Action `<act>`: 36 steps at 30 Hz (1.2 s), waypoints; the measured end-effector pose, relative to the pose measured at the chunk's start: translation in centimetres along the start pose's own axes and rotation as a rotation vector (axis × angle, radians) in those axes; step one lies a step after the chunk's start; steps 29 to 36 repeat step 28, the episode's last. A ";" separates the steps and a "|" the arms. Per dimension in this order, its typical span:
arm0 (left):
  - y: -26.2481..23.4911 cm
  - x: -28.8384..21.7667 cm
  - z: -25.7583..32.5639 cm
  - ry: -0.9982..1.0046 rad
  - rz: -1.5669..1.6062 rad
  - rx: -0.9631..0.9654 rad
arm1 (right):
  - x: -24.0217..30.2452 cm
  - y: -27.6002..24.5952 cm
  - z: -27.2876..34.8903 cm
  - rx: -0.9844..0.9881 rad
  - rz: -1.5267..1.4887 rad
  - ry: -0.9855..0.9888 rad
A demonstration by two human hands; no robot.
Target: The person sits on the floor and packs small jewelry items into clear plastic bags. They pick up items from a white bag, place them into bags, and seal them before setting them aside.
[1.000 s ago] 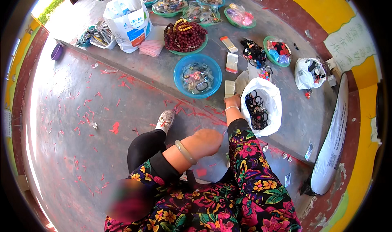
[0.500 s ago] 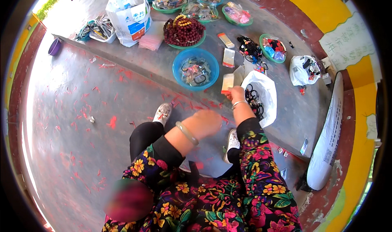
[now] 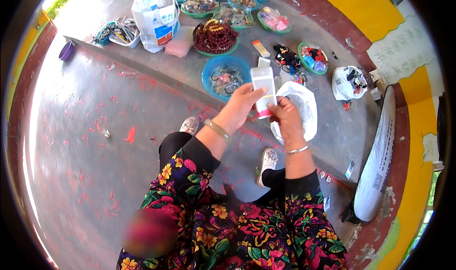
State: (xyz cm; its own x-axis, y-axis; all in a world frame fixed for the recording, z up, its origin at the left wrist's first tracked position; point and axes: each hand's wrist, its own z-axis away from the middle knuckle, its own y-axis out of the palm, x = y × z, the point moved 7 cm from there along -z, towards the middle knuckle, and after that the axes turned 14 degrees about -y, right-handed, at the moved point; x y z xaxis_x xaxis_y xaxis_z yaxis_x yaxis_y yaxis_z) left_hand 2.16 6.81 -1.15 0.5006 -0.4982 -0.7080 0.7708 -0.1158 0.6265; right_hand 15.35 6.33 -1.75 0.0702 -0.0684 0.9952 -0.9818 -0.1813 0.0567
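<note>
Both hands hold a flat white packet point(image 3: 262, 80) with a pink-red end, raised over the step. My left hand point(image 3: 241, 102) grips its left side with the thumb across the front. At the lower right edge, my right hand point(image 3: 289, 120) pinches it near the coloured end. What the packet contains is too small to tell. Just behind my right hand stands an open white bag point(image 3: 308, 109); my hand and the packet hide part of it. A blue basin point(image 3: 207, 82) holding small packaged items sits left of the packet. Another pale packet point(image 3: 260, 48) with an orange end lies farther back.
Farther back are dark red beads point(image 3: 214, 36) heaped on a green dish, pink sheets point(image 3: 179, 43), a large white bag point(image 3: 153, 23) and several filled basins. At right are a green basin point(image 3: 302, 56), a small white bag point(image 3: 342, 87) and a long wrapped roll point(image 3: 380, 170). The step edge point(image 3: 156, 89) crosses diagonally.
My right hand has lifted the packet off the step and drawn it up beside the white bag. My left hand has moved forward and taken hold of it too.
</note>
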 end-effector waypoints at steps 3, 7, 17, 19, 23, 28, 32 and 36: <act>-0.9 1.2 -0.6 -0.030 0.197 -0.036 | 0.5 1.2 0.5 0.028 -0.061 0.033; -0.3 1.0 -0.7 -0.024 0.185 -0.031 | 1.2 -1.2 -0.4 -0.026 0.109 -0.045; 2.6 2.8 -1.7 -0.074 -0.122 -0.040 | 2.9 -4.7 -1.2 -0.219 0.216 -0.207; 2.7 3.1 -1.9 -0.073 -0.121 -0.049 | 2.6 -5.1 -1.3 -0.241 0.200 -0.199; 2.6 3.6 -2.3 -0.060 -0.111 -0.050 | 2.9 -5.5 -1.2 -0.252 0.310 -0.204; 3.4 3.9 -2.4 -0.044 -0.102 0.120 | 2.6 -5.9 -1.2 -0.248 0.166 -0.211; 3.4 3.9 -2.4 -0.044 -0.102 0.120 | 2.6 -5.9 -1.2 -0.248 0.166 -0.211; 3.4 3.9 -2.4 -0.044 -0.102 0.120 | 2.6 -5.9 -1.2 -0.248 0.166 -0.211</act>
